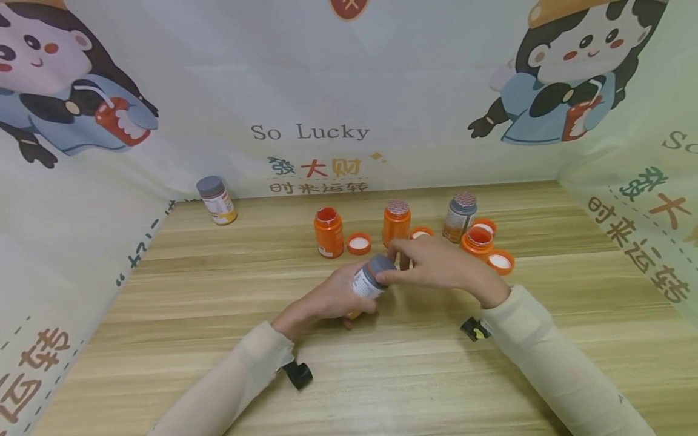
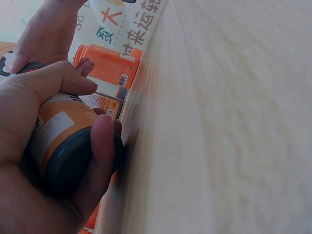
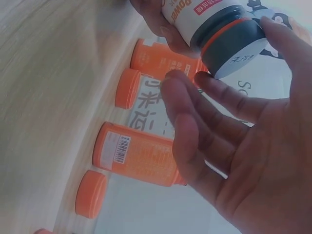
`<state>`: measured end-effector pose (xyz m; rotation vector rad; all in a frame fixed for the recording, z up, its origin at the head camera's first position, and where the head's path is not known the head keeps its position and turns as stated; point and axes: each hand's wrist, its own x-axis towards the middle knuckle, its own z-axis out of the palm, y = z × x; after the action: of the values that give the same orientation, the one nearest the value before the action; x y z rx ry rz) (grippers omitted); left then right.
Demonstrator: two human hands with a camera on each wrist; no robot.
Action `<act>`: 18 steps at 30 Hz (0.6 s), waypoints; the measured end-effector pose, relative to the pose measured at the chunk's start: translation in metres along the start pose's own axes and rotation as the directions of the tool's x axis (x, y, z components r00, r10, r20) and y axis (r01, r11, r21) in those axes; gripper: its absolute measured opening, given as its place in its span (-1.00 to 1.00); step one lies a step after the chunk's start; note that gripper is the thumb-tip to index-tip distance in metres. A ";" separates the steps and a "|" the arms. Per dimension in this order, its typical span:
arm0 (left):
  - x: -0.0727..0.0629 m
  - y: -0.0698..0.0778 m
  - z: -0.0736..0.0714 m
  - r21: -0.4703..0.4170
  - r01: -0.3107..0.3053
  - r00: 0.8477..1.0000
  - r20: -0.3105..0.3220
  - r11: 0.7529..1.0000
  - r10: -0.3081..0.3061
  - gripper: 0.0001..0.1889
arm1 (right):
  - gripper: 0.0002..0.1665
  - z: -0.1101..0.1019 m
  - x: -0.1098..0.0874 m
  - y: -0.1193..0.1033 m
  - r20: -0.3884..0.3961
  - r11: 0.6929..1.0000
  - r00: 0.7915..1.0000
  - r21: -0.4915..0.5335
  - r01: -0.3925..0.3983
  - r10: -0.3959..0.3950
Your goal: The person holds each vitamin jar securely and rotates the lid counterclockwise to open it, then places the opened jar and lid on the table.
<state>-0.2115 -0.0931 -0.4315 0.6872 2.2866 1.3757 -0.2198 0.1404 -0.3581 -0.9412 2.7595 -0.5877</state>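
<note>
My left hand (image 1: 332, 295) grips a pill bottle (image 1: 364, 286) with a white and orange label, its fingers wrapped round the body. The bottle is tilted, its top toward my right hand, and its dark base shows in the left wrist view. On top is a dark grey screw cap (image 3: 235, 46), with an orange band at its lower edge. My right hand (image 1: 444, 264) pinches this cap between thumb and index finger; its other fingers curve loosely away from it. Behind the hands stand uncapped orange bottles (image 1: 329, 233).
A grey-capped bottle (image 1: 216, 201) stands at the back left. Toward the back right are a grey bottle (image 1: 459, 219) without its cap and an open orange bottle (image 1: 478, 241). Orange caps (image 1: 358, 243) lie beside the bottles on the wooden table (image 1: 382, 375). A printed cloth (image 1: 305, 79) hangs behind.
</note>
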 end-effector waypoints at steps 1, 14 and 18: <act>0.000 0.000 0.000 -0.001 -0.004 1.000 0.001 1.000 0.004 -0.44 | -0.45 0.000 0.000 0.000 0.004 1.000 1.000 0.001 0.007 -0.007; 0.000 0.000 0.000 -0.022 0.014 1.000 -0.005 1.000 -0.014 -0.41 | -0.44 -0.002 0.000 0.000 0.037 0.999 0.999 0.030 -0.020 0.019; 0.000 0.000 0.000 -0.017 0.009 1.000 -0.004 1.000 -0.009 -0.43 | -0.39 -0.001 0.000 0.000 0.038 0.999 0.999 0.034 -0.018 0.016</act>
<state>-0.2114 -0.0928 -0.4314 0.6682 2.2758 1.3926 -0.2197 0.1409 -0.3568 -0.9111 2.7121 -0.6060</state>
